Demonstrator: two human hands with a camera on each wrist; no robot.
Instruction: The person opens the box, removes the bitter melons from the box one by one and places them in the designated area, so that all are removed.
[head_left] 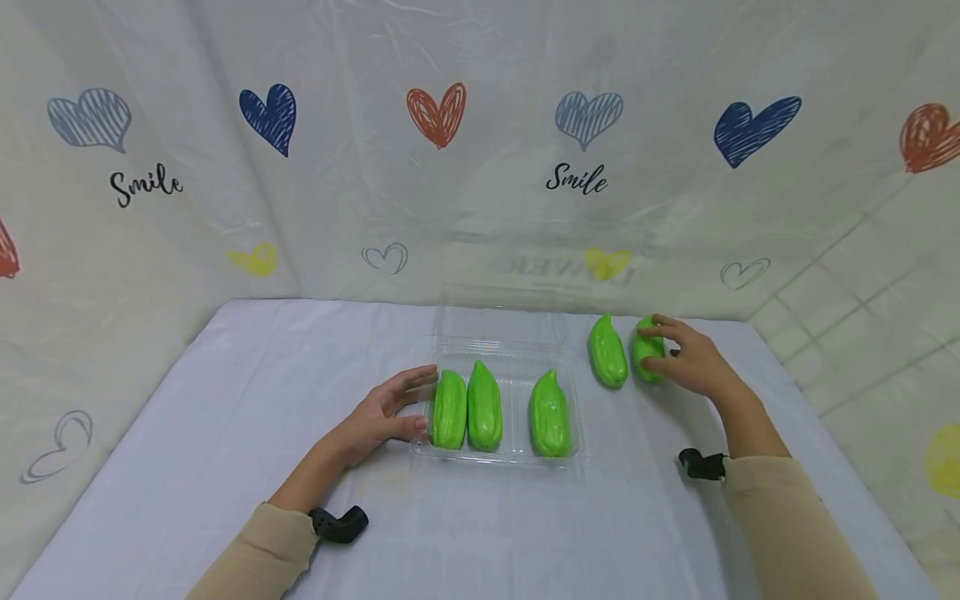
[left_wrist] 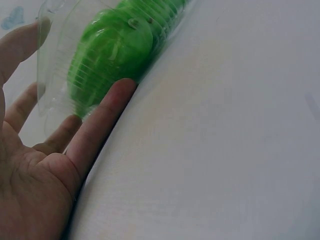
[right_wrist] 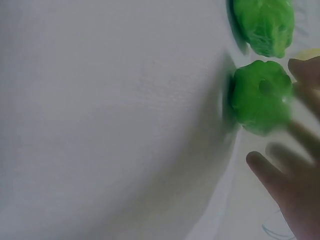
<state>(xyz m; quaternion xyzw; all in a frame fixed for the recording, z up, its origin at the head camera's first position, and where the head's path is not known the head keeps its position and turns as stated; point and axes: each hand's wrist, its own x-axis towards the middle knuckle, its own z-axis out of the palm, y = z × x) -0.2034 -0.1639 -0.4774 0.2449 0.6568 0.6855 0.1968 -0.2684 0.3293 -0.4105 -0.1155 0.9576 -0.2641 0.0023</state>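
Green glossy chayote (head_left: 648, 360) near the table's (head_left: 225, 417) far right edge, probably light and slippery, is pinched mid-body by right hand (head_left: 693, 358); left hand (head_left: 375, 417), fingers spread, steadies clear plastic tray (head_left: 517, 454).

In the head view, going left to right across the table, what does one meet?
Left hand → first green vegetable in the clear tray → second → third → loose green vegetable on the cloth → green vegetable under the right hand's fingers → right hand.
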